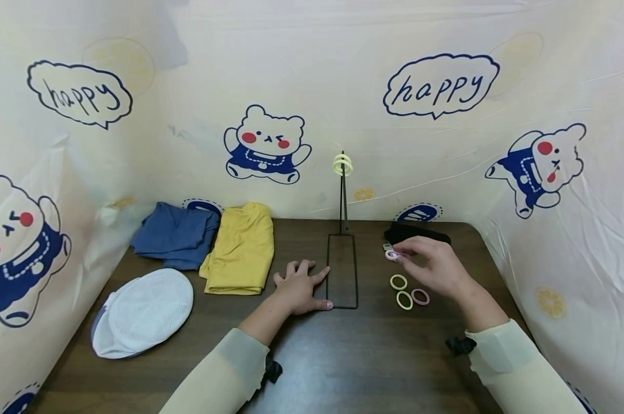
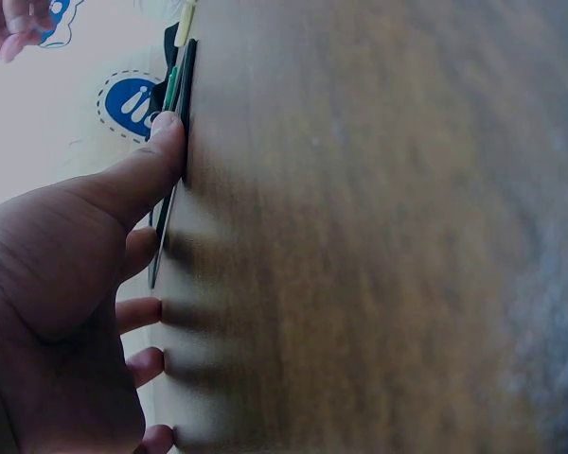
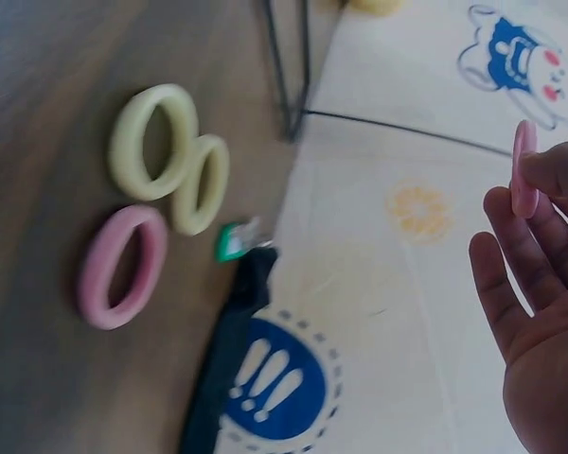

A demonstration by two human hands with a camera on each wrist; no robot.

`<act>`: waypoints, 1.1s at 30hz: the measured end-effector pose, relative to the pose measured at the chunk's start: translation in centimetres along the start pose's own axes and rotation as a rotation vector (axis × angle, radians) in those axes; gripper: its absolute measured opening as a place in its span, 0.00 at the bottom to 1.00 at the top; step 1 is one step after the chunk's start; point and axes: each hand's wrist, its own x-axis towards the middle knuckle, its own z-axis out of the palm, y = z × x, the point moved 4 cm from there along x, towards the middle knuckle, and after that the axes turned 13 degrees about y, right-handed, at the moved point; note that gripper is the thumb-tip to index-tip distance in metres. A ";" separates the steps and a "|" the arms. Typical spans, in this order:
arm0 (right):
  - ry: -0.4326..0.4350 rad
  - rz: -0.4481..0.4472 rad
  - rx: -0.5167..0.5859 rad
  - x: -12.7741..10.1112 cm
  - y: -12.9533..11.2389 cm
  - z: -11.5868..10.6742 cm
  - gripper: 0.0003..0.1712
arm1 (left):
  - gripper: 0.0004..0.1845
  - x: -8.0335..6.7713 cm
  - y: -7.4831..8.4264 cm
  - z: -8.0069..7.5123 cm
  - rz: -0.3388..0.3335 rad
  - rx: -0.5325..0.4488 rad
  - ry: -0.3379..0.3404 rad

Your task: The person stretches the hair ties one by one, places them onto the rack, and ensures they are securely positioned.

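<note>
Pink elastic hair ring [image 1: 393,255] sat pinched in the fingertips of the right hand [image 1: 432,267], lifted off the dark wooden table [image 1: 343,362]. Just below that hand lay two pale yellow hair rings [image 1: 401,291] and another pink ring [image 1: 420,296], close together. The left hand [image 1: 298,288] rested flat, fingers straight, its thumb pressing the base of the black wire stand [image 1: 342,270], which stood between the hands.

Your right hand [image 1: 436,267] pinches a pink ring [image 1: 393,255]; your left hand [image 1: 298,287] rests flat, touching the wire stand [image 1: 343,270].
</note>
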 end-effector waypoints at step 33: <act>0.195 -0.364 0.235 9.6 -12.3 -2.2 0.15 | 0.50 -0.1 0.1 -0.4 0.007 -0.005 0.005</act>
